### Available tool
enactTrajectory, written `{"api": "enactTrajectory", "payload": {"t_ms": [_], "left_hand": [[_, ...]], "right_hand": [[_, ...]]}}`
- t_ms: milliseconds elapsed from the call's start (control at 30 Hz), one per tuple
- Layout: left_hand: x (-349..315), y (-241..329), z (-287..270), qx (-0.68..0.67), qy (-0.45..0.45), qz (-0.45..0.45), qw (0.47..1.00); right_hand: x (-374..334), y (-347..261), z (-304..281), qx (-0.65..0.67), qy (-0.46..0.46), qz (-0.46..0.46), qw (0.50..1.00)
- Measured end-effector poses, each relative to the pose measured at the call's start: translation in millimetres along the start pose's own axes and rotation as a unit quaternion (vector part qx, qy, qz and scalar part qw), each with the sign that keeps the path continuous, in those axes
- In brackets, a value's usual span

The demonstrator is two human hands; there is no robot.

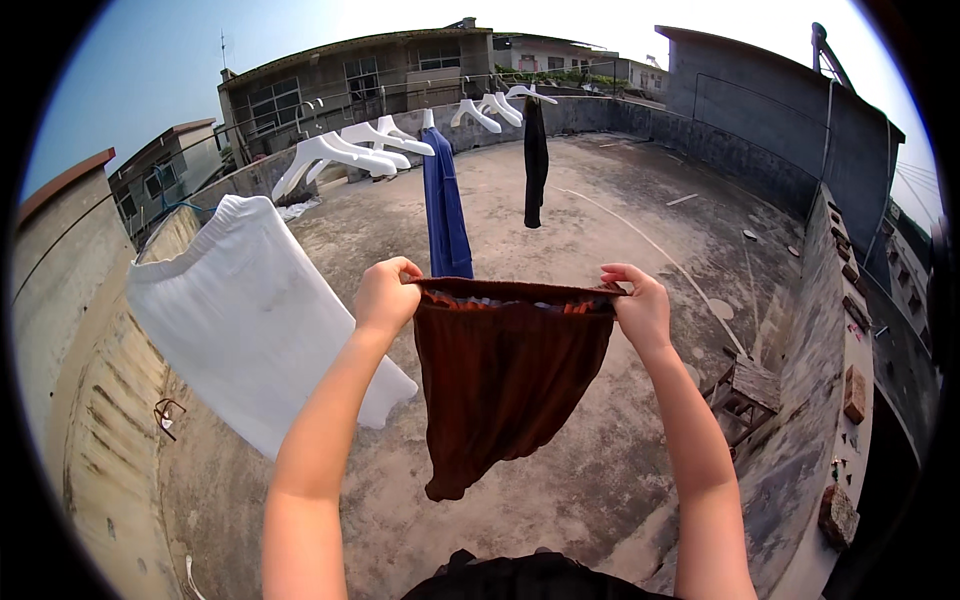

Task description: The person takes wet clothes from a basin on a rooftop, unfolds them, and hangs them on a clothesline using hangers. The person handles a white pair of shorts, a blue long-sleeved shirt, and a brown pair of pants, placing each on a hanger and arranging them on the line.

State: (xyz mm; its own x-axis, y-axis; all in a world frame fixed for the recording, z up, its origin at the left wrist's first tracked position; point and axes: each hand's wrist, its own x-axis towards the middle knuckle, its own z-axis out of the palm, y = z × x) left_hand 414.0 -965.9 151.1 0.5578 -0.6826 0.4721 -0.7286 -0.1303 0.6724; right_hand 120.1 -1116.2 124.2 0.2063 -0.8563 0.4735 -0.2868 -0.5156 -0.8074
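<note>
A dark brown skirt (510,370) hangs by its open waistband in front of me, the patterned inside showing along the top. At its left corner my left hand (388,297) pinches the waistband. My right hand (641,305) grips the opposite corner, so the band is stretched fairly straight between them. The cloth below narrows and slants to a low point at the left. Close behind my left forearm hangs a white garment with an elastic waist (245,310), partly hidden by that arm.
Several white hangers (340,155) hang from a line ahead. Farther along it are blue trousers (443,200) and a black garment (535,165). A wooden stool (750,385) stands by the right parapet, where bricks (854,394) lie on top. A low wall (110,450) runs along the left.
</note>
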Motion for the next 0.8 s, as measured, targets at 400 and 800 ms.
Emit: {"api": "enactTrajectory", "payload": {"t_ms": [400,800], "left_hand": [[78.7,-36.7,232.2,0.05,-0.171,0.156,0.971],[119.8,-84.7,365.3,-0.023,-0.232,0.178,0.956]], "right_hand": [[39.7,161.1,-18.3,-0.116,-0.055,0.074,0.989],[51.4,253.8,-7.1,-0.344,-0.015,0.062,0.937]]}}
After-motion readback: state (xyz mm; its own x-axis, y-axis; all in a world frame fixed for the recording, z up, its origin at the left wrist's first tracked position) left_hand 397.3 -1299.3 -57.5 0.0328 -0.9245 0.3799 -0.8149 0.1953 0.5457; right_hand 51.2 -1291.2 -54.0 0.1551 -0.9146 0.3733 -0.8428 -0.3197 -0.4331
